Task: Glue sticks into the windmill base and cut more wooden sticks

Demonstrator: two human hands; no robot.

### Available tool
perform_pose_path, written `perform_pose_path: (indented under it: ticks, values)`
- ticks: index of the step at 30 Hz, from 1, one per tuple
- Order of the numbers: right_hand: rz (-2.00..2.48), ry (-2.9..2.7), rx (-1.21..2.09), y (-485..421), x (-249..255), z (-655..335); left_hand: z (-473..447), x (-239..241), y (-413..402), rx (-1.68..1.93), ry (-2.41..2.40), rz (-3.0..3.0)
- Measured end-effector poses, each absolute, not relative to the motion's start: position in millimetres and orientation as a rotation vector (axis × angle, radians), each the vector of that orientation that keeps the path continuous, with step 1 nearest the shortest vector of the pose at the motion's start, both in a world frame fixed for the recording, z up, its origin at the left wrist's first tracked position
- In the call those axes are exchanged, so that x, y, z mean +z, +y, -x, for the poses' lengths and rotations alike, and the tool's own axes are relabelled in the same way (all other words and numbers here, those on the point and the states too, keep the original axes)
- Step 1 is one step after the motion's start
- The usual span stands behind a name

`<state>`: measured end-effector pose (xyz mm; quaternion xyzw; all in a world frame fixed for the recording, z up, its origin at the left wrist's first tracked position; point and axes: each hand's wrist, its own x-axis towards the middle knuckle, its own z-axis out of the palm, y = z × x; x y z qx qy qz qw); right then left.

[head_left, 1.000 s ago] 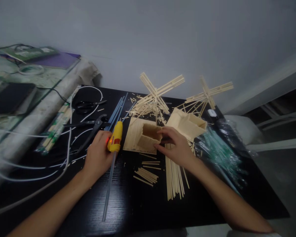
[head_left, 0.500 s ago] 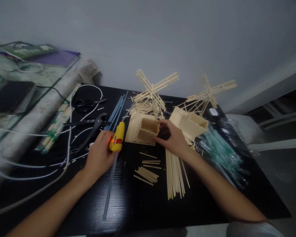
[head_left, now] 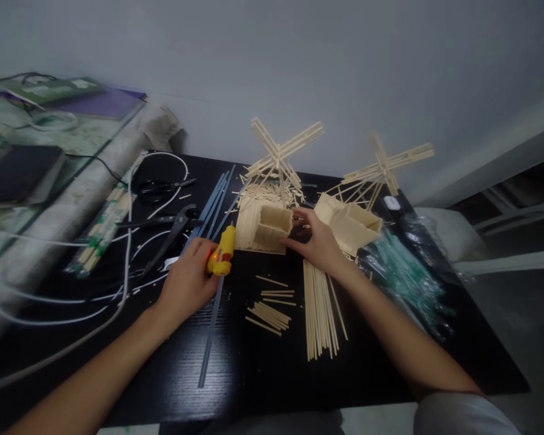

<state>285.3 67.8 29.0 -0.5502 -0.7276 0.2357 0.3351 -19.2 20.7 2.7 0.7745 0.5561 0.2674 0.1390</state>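
My left hand is wrapped round a yellow hot glue gun whose small light glows red. A clear glue stick juts from the back of the gun toward me. The nozzle points away, just left of a small house model built from thin wooden sticks, with an open box on a flat base. My right hand grips the right wall of that box between thumb and fingers. Below it lie a bundle of long wooden sticks and several short sticks.
Two stick windmills stand at the back. A second house model is at right, beside plastic packaging. Pliers, scissors, blue-grey glue sticks and white cables lie at left.
The glue gun in my left hand has shifted slightly right, and its nozzle has come down nearer the house model's left edge. The model has turned a little under my right hand.
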Motion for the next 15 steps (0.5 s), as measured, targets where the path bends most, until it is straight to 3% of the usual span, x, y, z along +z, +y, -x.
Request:
perform_pose_path:
  ticks: [15]
  values:
    - [1.462, -1.876, 0.36, 7, 24, -314, 14, 4, 21, 0.504, 1.655, -2.254]
